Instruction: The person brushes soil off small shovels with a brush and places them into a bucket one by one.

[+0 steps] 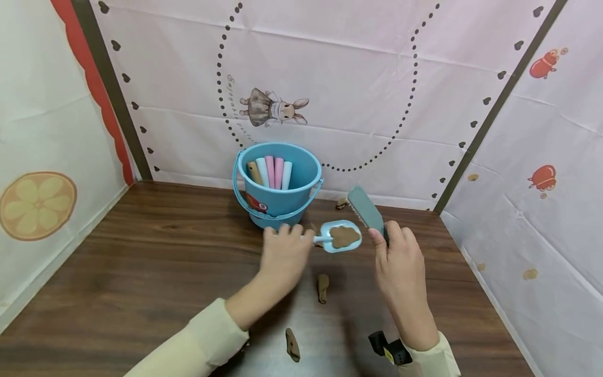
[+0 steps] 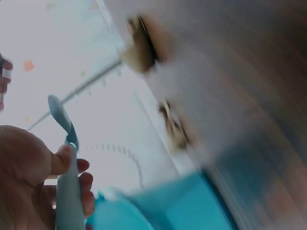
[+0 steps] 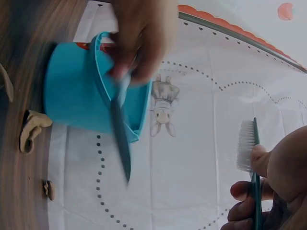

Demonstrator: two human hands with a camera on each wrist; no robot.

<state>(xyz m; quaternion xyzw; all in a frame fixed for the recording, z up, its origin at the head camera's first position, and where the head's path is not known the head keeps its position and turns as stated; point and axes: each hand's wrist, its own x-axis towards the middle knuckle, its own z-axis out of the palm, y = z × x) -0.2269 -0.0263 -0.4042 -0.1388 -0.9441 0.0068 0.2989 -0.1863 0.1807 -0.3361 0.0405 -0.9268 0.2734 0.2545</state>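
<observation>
My left hand (image 1: 287,254) grips the handle of a small light blue toy shovel (image 1: 325,230), held over the table in front of the bucket. A flat tan-brown patch (image 1: 345,236) shows in its scoop. In my right hand (image 1: 400,262) is a grey-green brush (image 1: 365,207), its head up and leaning left, just right of the shovel. White bristles (image 3: 245,143) show along one side of it in the right wrist view. Brown curled pieces lie on the table: one (image 1: 322,288) below the shovel, another (image 1: 292,344) nearer me, a third (image 1: 341,203) by the back wall.
A blue bucket (image 1: 282,201) with its handle hanging down stands at the back middle. Several pink, light blue and tan handles (image 1: 270,172) stick up inside it. Printed cloth walls (image 1: 358,104) enclose the brown wooden table (image 1: 118,272) at the back and both sides.
</observation>
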